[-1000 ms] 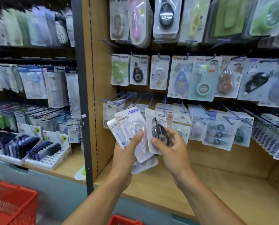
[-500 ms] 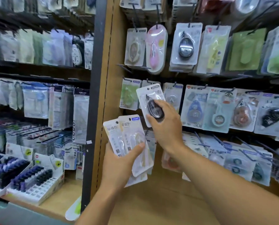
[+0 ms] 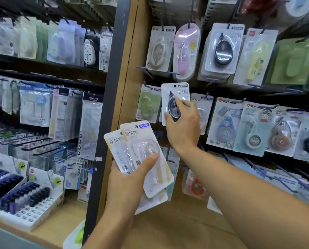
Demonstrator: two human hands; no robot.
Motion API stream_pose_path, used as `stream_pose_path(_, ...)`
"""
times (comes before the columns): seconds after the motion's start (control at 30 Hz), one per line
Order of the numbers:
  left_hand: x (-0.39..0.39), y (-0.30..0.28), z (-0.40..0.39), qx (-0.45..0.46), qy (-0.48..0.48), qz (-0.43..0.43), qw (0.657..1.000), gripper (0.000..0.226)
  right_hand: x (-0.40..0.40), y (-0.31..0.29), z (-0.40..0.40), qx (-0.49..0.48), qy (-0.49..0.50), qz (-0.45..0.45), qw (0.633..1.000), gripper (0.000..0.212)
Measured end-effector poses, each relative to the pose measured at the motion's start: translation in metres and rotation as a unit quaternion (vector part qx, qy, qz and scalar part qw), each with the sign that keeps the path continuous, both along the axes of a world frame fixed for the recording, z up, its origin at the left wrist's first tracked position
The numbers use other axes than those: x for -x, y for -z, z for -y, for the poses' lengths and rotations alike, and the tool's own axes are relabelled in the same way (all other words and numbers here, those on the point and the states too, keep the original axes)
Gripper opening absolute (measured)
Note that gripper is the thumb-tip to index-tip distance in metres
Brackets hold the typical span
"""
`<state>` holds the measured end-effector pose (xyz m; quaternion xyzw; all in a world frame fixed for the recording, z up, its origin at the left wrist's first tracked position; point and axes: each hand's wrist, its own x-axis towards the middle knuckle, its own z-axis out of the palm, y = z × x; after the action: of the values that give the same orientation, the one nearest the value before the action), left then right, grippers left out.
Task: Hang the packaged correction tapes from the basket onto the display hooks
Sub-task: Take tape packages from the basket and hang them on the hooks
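My right hand point(image 3: 183, 126) grips a packaged black correction tape point(image 3: 173, 97) and holds it up against the middle row of display hooks, between a green pack point(image 3: 147, 105) and a clear pack point(image 3: 203, 108). Its hang hole sits near the top, close to a hook; I cannot tell whether the hook is through it. My left hand point(image 3: 126, 184) holds a fan of cream-labelled correction tape packs point(image 3: 141, 150) lower down, thumb pressed on the front one. The basket is out of view.
The wooden pegboard bay point(image 3: 130, 87) carries rows of hung tape packs above, right and below. A dark upright post point(image 3: 112, 87) divides it from the left shelves with packets and a white tray of dark refills point(image 3: 24, 200). A wooden shelf point(image 3: 177, 230) lies under my arms.
My right hand lifted the black tape pack away from the left hand's stack and up to the middle hook row. The view has tilted upward, and the red basket has left the frame.
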<state>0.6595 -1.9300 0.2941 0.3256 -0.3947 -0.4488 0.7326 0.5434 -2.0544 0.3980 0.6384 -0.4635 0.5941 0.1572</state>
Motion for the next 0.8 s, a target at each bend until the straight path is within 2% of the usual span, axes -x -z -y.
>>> stream_pose_path(0.13, -0.001, 0.001, 0.002, 0.001, 0.014, -0.003, 1.0, 0.046, -0.006, 0.003, 0.002, 0.007, 0.001, 0.019, 1.0, 0.056)
stream_pose_path(0.33, -0.006, 0.0, 0.007, -0.01, 0.019, 0.008, 1.0, 0.039, -0.014, 0.002, 0.005, 0.009, -0.005, 0.026, 1.0, 0.057)
stream_pose_path(0.53, -0.01, -0.004, 0.007, 0.0, 0.029, -0.006, 1.0, 0.04, -0.015, 0.01, 0.006, 0.006, -0.046, 0.072, 0.996, 0.057)
stream_pose_path(0.67, -0.012, -0.004, 0.008, 0.001, 0.029, -0.01, 1.0, 0.054, -0.017, 0.01, 0.006, 0.004, -0.06, 0.091, 0.994, 0.057)
stream_pose_path(0.8, -0.012, -0.004, 0.008, 0.007, 0.028, -0.016, 0.999, 0.058, -0.016, 0.007, 0.013, -0.004, -0.057, 0.103, 0.993, 0.057)
